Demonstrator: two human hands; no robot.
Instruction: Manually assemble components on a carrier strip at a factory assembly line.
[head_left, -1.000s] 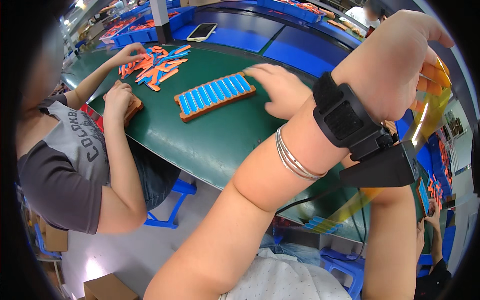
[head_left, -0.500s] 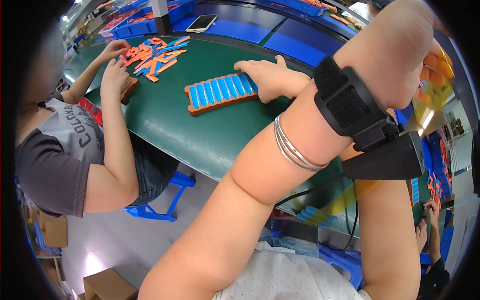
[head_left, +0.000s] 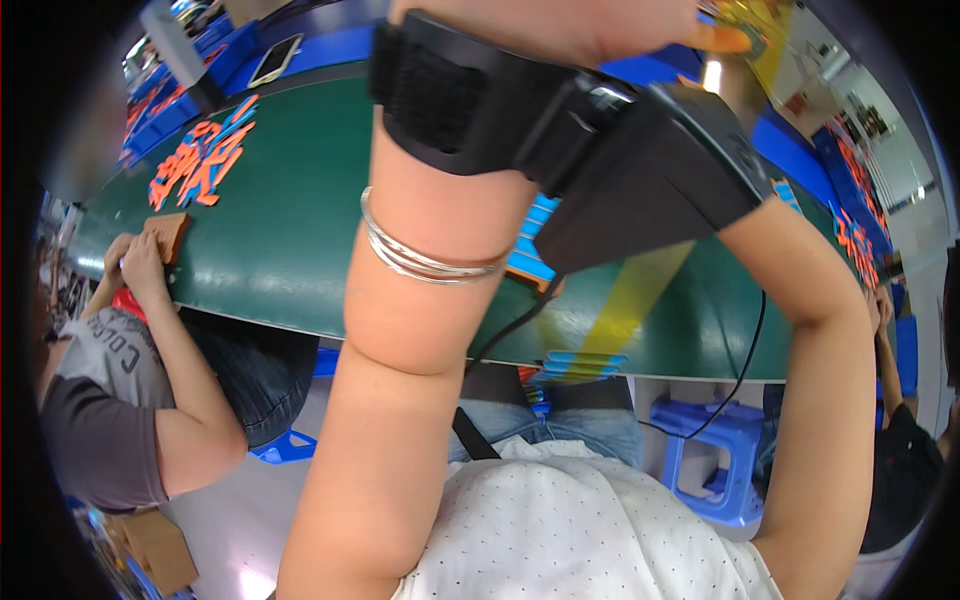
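Note:
My left hand is raised close at the upper edge and mostly cut off. One finger stretches right, tinted orange behind a see-through yellow strip; the others do not show. A black strap with a boxy black device circles that wrist, and silver bangles ring the forearm. Behind them lies a brown tray filled with blue strips, partly covered. My right forearm bends in from the right and passes behind the device, which hides the right hand; its fingers cannot be made out.
On the green table lies a pile of orange and blue strips. A co-worker's hands hold a brown tray at left. A phone lies behind. Blue strips sit at the near edge; a blue stool stands below.
The view has turned, so the table and co-worker sit differently. My left forearm now stands more upright and covers much of the tray. The right hand, earlier at the tray's end, is now hidden.

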